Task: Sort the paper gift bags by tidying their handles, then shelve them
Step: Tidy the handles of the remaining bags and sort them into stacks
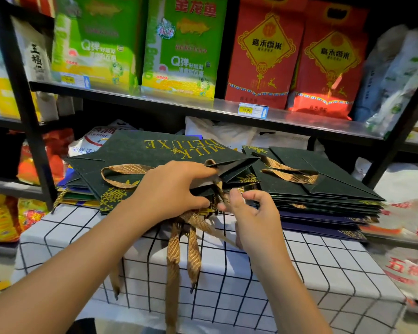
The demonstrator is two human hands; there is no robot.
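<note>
ribbon handle pinched by right hand fingers just below left hand gripping bag mouth, trailing toward person.

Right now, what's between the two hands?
In the head view, gold ribbon handles run down through the gap between the left hand and the right hand, at the open edge of the top dark green bag.

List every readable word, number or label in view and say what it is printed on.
"MILK DELUXE", upside down: top dark green paper gift bag
"45.00": yellow shelf price tag
"金龙鱼", "Q弹": green rice bag
"禾香米": red rice bags
Smaller print and the left price tag: too blurred.
</note>
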